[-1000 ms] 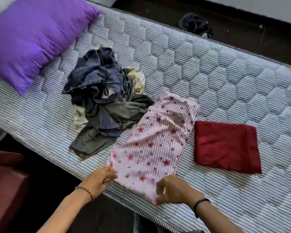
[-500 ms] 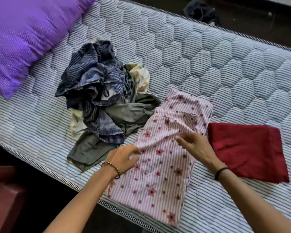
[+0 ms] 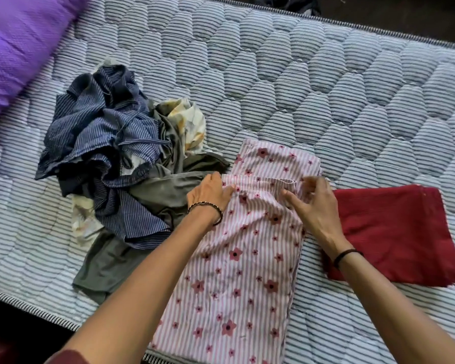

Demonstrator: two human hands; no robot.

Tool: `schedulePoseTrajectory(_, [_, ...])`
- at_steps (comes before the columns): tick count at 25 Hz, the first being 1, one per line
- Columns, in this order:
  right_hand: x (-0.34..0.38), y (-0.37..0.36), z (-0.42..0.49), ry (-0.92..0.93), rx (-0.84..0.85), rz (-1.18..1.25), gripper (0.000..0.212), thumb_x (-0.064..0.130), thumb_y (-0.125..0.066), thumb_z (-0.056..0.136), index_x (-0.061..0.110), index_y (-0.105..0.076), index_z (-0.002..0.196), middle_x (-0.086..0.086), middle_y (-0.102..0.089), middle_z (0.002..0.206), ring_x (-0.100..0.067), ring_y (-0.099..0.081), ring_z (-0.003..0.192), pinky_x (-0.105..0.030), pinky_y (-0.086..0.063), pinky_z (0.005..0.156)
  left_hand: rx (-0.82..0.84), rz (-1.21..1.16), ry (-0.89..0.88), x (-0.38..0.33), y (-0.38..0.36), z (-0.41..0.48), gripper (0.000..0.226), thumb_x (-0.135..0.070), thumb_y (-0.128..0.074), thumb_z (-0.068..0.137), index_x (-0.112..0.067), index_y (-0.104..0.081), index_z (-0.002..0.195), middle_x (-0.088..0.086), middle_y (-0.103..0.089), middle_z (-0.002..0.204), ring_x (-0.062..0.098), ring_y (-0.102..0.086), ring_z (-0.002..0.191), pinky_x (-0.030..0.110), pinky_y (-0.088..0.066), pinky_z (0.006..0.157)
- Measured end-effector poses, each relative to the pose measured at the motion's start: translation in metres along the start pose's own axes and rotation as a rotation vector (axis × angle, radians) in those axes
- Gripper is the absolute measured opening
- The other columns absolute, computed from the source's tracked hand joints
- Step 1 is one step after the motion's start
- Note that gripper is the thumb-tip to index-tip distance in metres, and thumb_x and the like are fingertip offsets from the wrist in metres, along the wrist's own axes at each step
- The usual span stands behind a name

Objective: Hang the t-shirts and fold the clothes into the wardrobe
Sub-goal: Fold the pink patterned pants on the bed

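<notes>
A pink striped garment with red flowers (image 3: 242, 258) lies flat on the mattress (image 3: 326, 88), its near end reaching the bed's front edge. My left hand (image 3: 210, 193) grips its left edge at a fold line across the upper part. My right hand (image 3: 313, 206) holds the right end of the same fold with curled, blurred fingers. A folded dark red cloth (image 3: 394, 232) lies just right of the garment. A heap of unfolded clothes (image 3: 111, 153), with blue striped, grey and cream pieces, sits to the left, touching the garment's upper left corner.
A purple pillow (image 3: 16, 48) fills the far left corner of the bed. A dark piece of cloth (image 3: 294, 3) lies on the floor beyond the far edge. Bare mattress stretches behind the garment and the red cloth.
Both hands have moved from the garment's near hem up to the fold line near its far end. The camera has come closer to the bed.
</notes>
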State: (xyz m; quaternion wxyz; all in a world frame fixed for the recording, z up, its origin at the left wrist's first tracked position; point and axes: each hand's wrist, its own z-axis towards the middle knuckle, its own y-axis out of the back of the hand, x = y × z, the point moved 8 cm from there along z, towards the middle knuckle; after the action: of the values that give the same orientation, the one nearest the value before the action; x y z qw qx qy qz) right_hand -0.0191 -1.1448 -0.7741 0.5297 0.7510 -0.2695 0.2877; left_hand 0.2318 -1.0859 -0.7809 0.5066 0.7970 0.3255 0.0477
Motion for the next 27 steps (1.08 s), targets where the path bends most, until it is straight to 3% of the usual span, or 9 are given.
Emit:
schedulePoseTrajectory(4, [-0.005,-0.012,0.007,-0.121,0.111,0.114,0.060,0.054,-0.078,0.084,0.012,-0.059,0.121,-0.001,-0.064,0.110,-0.017,-0.061,0.098,-0.026,-0.047,0.081,0.102,-0.284,0.123,0.014,-0.015,0.026,0.044,-0.058,-0.073,0.078,-0.019,-0.056,0.090,0.007,-0.068,0.100,0.026,-0.064,0.093,0.035,-0.050,0.075])
schedulePoseTrajectory(8, [-0.010,-0.021,0.010,-0.154,0.272,0.155,0.044,0.053,-0.081,0.082,0.011,-0.070,0.087,-0.006,-0.073,0.078,-0.012,-0.065,0.068,-0.029,-0.043,0.061,0.119,-0.503,0.114,0.020,-0.007,0.024,0.051,-0.061,-0.087,0.056,-0.019,-0.062,0.073,-0.005,-0.065,0.063,0.013,-0.062,0.061,0.026,-0.045,0.052])
schedulePoseTrajectory(12, [0.004,0.001,0.014,-0.120,0.275,0.583,0.034,0.027,-0.082,0.086,-0.002,-0.069,0.096,-0.004,-0.073,0.084,-0.012,-0.069,0.084,-0.022,-0.050,0.073,0.037,-0.690,-0.180,-0.008,0.034,0.022,0.043,-0.050,-0.088,0.059,-0.018,-0.070,0.081,0.004,-0.074,0.080,0.015,-0.067,0.074,0.032,-0.053,0.068])
schedulePoseTrajectory(14, [-0.003,0.008,0.022,-0.202,0.200,0.754,0.025,0.015,-0.078,0.088,0.001,-0.073,0.108,-0.005,-0.079,0.103,-0.018,-0.074,0.102,-0.023,-0.058,0.086,0.103,-0.851,-0.186,-0.027,0.034,0.031,0.043,-0.045,-0.086,0.060,-0.017,-0.065,0.085,0.012,-0.072,0.087,0.018,-0.063,0.078,0.033,-0.053,0.070])
schedulePoseTrajectory(17, [-0.017,0.003,0.032,-0.232,0.187,0.619,0.024,0.016,-0.077,0.090,0.009,-0.073,0.112,-0.005,-0.079,0.106,-0.024,-0.073,0.107,-0.040,-0.057,0.097,0.240,-0.645,-0.122,-0.040,0.000,0.053,0.051,-0.044,-0.088,0.064,-0.014,-0.060,0.093,0.013,-0.066,0.091,0.028,-0.064,0.088,0.041,-0.057,0.082])
schedulePoseTrajectory(19, [-0.021,0.003,0.037,-0.234,0.174,0.611,0.024,0.014,-0.076,0.091,0.008,-0.072,0.113,-0.007,-0.078,0.106,-0.026,-0.073,0.106,-0.045,-0.054,0.098,0.205,-0.552,-0.182,-0.046,-0.007,0.063,0.037,-0.041,-0.084,0.069,-0.015,-0.065,0.089,0.007,-0.069,0.088,0.024,-0.066,0.085,0.040,-0.055,0.085])
schedulePoseTrajectory(22, [-0.023,0.012,0.042,-0.221,0.106,0.718,0.030,0.014,-0.075,0.092,0.004,-0.067,0.118,-0.009,-0.076,0.110,-0.023,-0.073,0.102,-0.040,-0.055,0.095,0.080,-0.786,-0.199,-0.050,0.008,0.066,0.026,-0.021,-0.082,0.079,-0.020,-0.063,0.097,-0.006,-0.065,0.089,0.010,-0.062,0.085,0.032,-0.053,0.085])
schedulePoseTrajectory(24, [-0.024,0.019,0.044,-0.201,0.030,0.524,0.036,0.024,-0.079,0.089,0.010,-0.062,0.118,-0.004,-0.073,0.109,-0.016,-0.070,0.095,-0.035,-0.056,0.089,0.008,-0.761,-0.158,-0.045,0.010,0.066,0.038,-0.020,-0.080,0.081,-0.018,-0.060,0.113,-0.005,-0.065,0.097,0.015,-0.064,0.092,0.038,-0.055,0.090])
schedulePoseTrajectory(27, [-0.020,0.035,0.042,-0.093,-0.170,0.090,0.043,0.024,-0.081,0.086,0.010,-0.057,0.118,-0.004,-0.065,0.112,-0.020,-0.063,0.099,-0.031,-0.049,0.086,-0.149,-0.419,-0.186,-0.039,0.012,0.055,0.052,-0.028,-0.077,0.082,-0.016,-0.051,0.126,0.003,-0.062,0.116,0.025,-0.061,0.105,0.041,-0.051,0.091])
